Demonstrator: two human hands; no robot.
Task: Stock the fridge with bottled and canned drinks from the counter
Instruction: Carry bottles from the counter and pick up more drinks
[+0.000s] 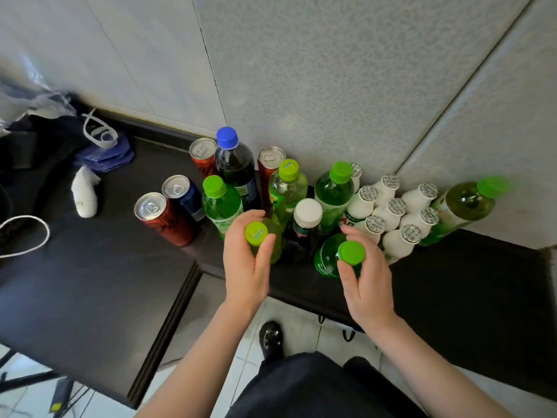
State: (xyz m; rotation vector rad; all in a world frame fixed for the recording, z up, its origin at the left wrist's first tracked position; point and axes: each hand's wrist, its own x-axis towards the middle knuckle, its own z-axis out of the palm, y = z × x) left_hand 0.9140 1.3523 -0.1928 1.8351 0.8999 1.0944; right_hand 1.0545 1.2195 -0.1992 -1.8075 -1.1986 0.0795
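Observation:
Drinks stand crowded in the corner of a black counter (90, 282). My left hand (245, 267) grips a yellow-green bottle (272, 245) by the neck, just under its lime cap. My right hand (366, 279) holds a dark green bottle (327, 256) around its green cap. Behind them stand a cola bottle with a blue cap (235, 164), more green bottles (333, 191), a white-capped bottle (307, 218), red cans (164, 220), a blue can (184, 194) and several small white bottles (391, 218). No fridge is in view.
At the far left of the counter lie a dark bag (33, 146), a blue pouch (105, 155), a white cloth (84, 191) and a white cord (24, 236). Tiled walls close the corner behind the drinks. My shoe (271, 339) stands on the tiled floor below.

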